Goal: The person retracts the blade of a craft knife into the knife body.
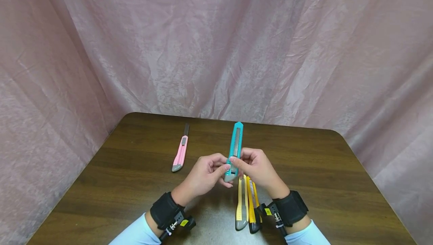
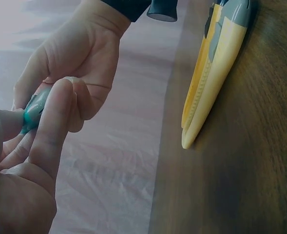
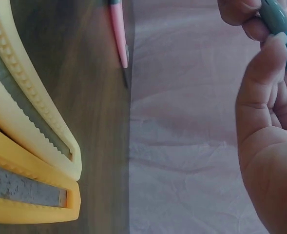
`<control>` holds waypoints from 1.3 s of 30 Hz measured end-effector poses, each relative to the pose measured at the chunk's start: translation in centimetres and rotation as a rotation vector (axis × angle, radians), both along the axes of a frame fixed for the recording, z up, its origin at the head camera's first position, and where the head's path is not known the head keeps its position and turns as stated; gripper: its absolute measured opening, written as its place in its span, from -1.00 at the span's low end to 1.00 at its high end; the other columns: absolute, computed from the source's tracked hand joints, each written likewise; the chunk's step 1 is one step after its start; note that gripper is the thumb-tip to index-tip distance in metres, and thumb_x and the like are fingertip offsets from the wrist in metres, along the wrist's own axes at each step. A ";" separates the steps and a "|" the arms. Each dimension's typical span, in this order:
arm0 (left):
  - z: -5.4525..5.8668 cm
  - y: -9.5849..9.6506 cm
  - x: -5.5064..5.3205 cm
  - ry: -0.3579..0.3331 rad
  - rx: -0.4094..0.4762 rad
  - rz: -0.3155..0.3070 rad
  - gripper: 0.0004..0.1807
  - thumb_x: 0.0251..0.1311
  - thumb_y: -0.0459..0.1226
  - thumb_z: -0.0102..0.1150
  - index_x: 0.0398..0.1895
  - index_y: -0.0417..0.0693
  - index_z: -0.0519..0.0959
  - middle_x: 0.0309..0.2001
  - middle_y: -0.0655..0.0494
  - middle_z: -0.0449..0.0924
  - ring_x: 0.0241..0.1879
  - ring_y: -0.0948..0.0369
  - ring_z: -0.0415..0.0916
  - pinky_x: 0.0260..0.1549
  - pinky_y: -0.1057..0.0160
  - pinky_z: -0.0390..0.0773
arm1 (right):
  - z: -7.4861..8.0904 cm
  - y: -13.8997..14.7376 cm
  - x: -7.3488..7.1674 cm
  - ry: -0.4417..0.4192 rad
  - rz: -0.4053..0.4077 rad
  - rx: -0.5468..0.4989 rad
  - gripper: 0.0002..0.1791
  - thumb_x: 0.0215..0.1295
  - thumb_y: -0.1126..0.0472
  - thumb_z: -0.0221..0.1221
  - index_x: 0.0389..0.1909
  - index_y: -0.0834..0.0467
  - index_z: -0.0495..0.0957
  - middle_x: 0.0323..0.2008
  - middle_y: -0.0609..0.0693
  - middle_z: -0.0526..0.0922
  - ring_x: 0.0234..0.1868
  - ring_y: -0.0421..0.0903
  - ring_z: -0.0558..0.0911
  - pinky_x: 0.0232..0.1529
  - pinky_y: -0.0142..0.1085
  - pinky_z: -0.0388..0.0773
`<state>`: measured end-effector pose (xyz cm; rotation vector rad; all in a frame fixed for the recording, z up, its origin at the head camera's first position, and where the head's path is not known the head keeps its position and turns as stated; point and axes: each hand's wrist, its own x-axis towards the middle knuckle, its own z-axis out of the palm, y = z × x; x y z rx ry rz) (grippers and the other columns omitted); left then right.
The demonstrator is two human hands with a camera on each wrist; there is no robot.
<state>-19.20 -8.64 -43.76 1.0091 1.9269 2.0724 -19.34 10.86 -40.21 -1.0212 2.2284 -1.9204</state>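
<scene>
A teal utility knife [image 1: 236,139] with a grey end is held up above the table, its teal tip pointing away from me. My left hand [image 1: 207,171] pinches it near the grey end between thumb and fingers. From the other side, my right hand [image 1: 260,168] grips the same knife, thumb across its face. In the left wrist view the grey end [image 2: 35,109] shows between the fingers of both hands. No blade sticks out past the teal tip in the head view.
Below my right hand lie a pale yellow utility knife [image 1: 241,207] and a darker yellow one [image 1: 252,203] with a black end, side by side. A pink utility knife [image 1: 180,153] with its blade out lies to the left on the brown table [image 1: 135,155]. Pink curtains [image 1: 203,49] hang behind.
</scene>
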 end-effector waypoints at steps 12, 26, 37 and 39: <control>1.6 0.1 0.9 -0.017 -0.003 0.028 -0.89 0.29 -0.55 -0.01 -0.16 -0.35 0.45 -0.29 -0.24 0.58 -0.40 -0.16 0.58 -0.49 0.02 0.66 | -0.7 -0.1 -0.5 0.003 -0.004 -0.019 -0.94 0.28 0.44 0.15 -0.37 0.38 0.49 -0.53 0.21 0.56 -0.68 0.10 0.46 -0.66 -0.27 0.58; -0.1 0.1 2.6 0.108 -0.612 0.278 -0.46 -0.02 -0.24 0.45 -0.07 -0.17 0.32 -0.59 0.28 0.48 -0.68 0.38 0.47 -0.72 0.43 0.56 | -2.8 -0.3 -1.2 -0.333 -0.088 0.307 -0.66 0.19 0.07 0.30 -0.32 0.28 0.48 -0.61 0.14 0.59 -0.63 0.05 0.60 -0.47 0.08 0.63; -1.7 0.2 4.6 0.193 -0.910 0.282 -0.41 -0.12 -0.05 0.48 -0.14 -0.20 0.43 -0.55 0.28 0.41 -0.60 0.47 0.38 -0.66 0.50 0.47 | -3.0 -1.1 -0.4 -0.337 -0.087 0.745 -0.51 0.17 -0.12 0.27 -0.72 0.19 0.54 -0.80 -0.03 0.51 -0.81 -0.13 0.50 -0.70 -0.22 0.62; -1.9 0.2 4.7 0.207 -0.930 0.275 -0.38 -0.13 -0.03 0.48 -0.11 -0.21 0.44 -0.52 0.27 0.43 -0.57 0.47 0.39 -0.63 0.50 0.47 | -3.0 -1.5 -0.3 -0.322 -0.099 0.802 -0.51 0.16 -0.12 0.26 -0.75 0.17 0.54 -0.81 -0.04 0.51 -0.84 -0.15 0.47 -0.75 -0.28 0.58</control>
